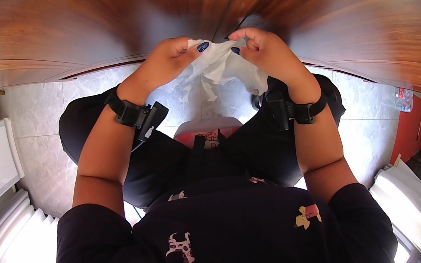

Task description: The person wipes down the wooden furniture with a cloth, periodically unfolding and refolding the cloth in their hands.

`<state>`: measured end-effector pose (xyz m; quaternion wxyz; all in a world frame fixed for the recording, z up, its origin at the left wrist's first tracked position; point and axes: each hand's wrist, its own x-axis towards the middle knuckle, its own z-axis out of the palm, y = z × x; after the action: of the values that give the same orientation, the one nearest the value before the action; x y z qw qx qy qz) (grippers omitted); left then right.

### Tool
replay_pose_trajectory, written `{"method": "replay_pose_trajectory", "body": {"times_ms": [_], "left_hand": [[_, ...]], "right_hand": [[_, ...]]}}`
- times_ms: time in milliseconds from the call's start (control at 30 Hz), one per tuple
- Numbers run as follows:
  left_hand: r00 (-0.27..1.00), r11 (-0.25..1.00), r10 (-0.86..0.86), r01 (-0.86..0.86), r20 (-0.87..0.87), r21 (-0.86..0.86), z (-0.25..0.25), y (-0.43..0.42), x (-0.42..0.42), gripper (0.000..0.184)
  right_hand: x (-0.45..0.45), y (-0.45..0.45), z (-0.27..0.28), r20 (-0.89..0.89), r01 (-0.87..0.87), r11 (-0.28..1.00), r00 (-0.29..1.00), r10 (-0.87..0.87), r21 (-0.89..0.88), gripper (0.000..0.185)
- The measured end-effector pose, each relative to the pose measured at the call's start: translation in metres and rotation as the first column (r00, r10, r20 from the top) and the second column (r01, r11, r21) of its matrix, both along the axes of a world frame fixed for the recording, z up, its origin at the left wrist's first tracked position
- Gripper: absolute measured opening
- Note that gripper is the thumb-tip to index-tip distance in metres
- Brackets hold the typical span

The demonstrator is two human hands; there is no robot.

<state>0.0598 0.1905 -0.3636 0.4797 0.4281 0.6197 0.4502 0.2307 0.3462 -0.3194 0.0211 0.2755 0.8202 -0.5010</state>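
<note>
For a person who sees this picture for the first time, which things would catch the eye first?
Probably the ragged white sheet, held at upper centre by the left hand and the right hand, whose dark blue nails stand out. Next would come the glossy brown wooden surface spreading across the top.
</note>
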Motion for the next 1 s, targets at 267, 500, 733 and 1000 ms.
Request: {"method": "replay_pose_trajectory", "body": {"times_ms": [267, 500, 733, 1000], "left_hand": [[0.999, 1.000, 0.018, -0.019, -0.051, -0.015, -0.013, 0.001, 0.011, 0.029], [0.999, 1.000, -0.029, 0.029, 0.027, -0.005, -0.004, 0.001, 0.015, 0.034], [1.000, 0.993, 0.006, -0.008, 0.022, 0.119, 0.006, 0.002, 0.027, 0.019], [0.997, 0.997, 0.075, -0.076, -0.023, -0.011, 0.019, 0.004, 0.011, 0.019]], "right_hand": [[-0.003, 0.000, 0.002, -0.216, -0.156, 0.880, 0.974, 0.062, -0.448, 0.041], [-0.006, -0.007, 0.005, -0.335, -0.169, 0.767, 0.940, -0.063, -0.619, 0.045], [-0.007, 0.001, -0.003, -0.310, -0.050, 0.712, 0.920, -0.240, -0.700, 0.041], [0.011, 0.023, 0.014, -0.017, 0.065, 0.890, 0.997, -0.081, -0.452, 0.032]]}}
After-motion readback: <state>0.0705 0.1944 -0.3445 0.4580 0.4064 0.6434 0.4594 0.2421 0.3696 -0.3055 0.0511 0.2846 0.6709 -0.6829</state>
